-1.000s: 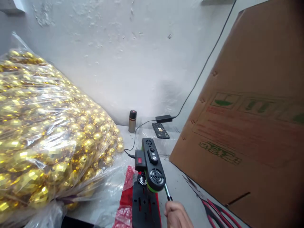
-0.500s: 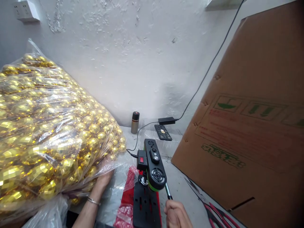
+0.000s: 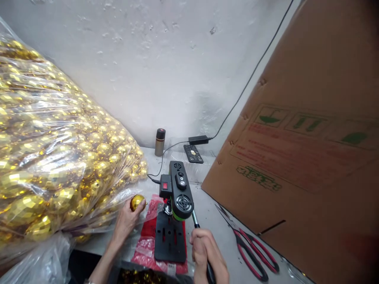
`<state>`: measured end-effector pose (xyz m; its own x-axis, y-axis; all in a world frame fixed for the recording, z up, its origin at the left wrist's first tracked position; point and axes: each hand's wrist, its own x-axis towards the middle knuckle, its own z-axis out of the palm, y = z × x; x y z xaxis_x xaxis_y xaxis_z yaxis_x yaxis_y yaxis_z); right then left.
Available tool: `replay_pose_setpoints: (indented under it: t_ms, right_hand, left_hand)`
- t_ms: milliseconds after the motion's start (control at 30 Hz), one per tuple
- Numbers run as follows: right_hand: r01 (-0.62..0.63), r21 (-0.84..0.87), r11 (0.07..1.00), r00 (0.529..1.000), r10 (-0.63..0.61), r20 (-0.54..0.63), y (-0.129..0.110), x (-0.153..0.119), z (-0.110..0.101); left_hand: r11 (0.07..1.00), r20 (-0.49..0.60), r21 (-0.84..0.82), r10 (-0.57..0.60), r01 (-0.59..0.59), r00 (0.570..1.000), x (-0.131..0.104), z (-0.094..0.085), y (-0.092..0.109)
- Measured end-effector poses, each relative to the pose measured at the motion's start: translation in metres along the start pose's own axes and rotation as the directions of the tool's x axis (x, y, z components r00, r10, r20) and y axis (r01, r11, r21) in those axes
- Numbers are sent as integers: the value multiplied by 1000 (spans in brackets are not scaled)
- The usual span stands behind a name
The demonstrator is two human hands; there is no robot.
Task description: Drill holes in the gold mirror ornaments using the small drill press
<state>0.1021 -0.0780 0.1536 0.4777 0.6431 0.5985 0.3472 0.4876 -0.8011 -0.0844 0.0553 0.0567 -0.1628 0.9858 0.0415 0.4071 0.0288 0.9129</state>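
1 gold ball [image 3: 136,202] pinched between thumb and fingers of the left hand [image 3: 126,219], in the gap between the big clear bag [image 3: 44,264] and the black press-like machine [image 3: 181,189]. cannot see the far side of the ball or the fingertips behind it; cannot tell touching from hovering over the table [image 3: 207,205]. right hand [image 3: 207,248] clenched round the black grip [image 3: 211,272] of a metal rod [image 3: 194,218], with the upper end lost behind the machine's round head [image 3: 183,203]. cannot make out the joint there, nor the underside of the head over the slotted plate [image 3: 170,242]. beneath the plate, a crinkled red plastic sheet [image 3: 145,244], partly covered. at the bottom edge, a dark container [image 3: 183,279] with gold bits [image 3: 142,276] inside, cut off by the frame and hard to name. inside the clear bag, many more gold balls [image 3: 62,199], blurred by glare and wrinkles, with the bag's left side out of view. right of the right hand, 1 pair of scissors [image 3: 251,246] near the cardboard box [image 3: 308,79], with faint red and green print [image 3: 260,178] too smeared to read. behind the machine, 1 capped bottle [image 3: 160,144], 1 dark phone-like slab [image 3: 193,154] and 1 black adapter [image 3: 198,140], with a cable [image 3: 257,66] climbing out of view at the top
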Motion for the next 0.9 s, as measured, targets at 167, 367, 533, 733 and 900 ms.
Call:
replay_pose_setpoints:
  t_ms: [167, 367, 533, 733, 900]
  right_hand:
    - [196, -35, 980, 968, -188, 168, 3, 17, -13]
    - [235, -67, 970, 958, -220, 184, -5, 30, -14]
    - [249, -79, 965, 955, -231, 188, -7, 29, -14]
    - [253, -92, 963, 952, -231, 201, -7, 26, -16]
    - [269, -85, 959, 948, -248, 198, -6, 23, -16]
  left_hand:
    - [897, 266, -291, -257, 332, 929, -56, 32, -15]
    - [989, 235, -148, 15, 20, 972, -79, 54, -4]
    - [972, 284, 90, 182, -215, 941, -76, 58, 8]
    - [857, 332, 350, 265, -379, 905, -77, 63, 13]
    - [787, 383, 448, 259, -424, 887, -79, 63, 17]
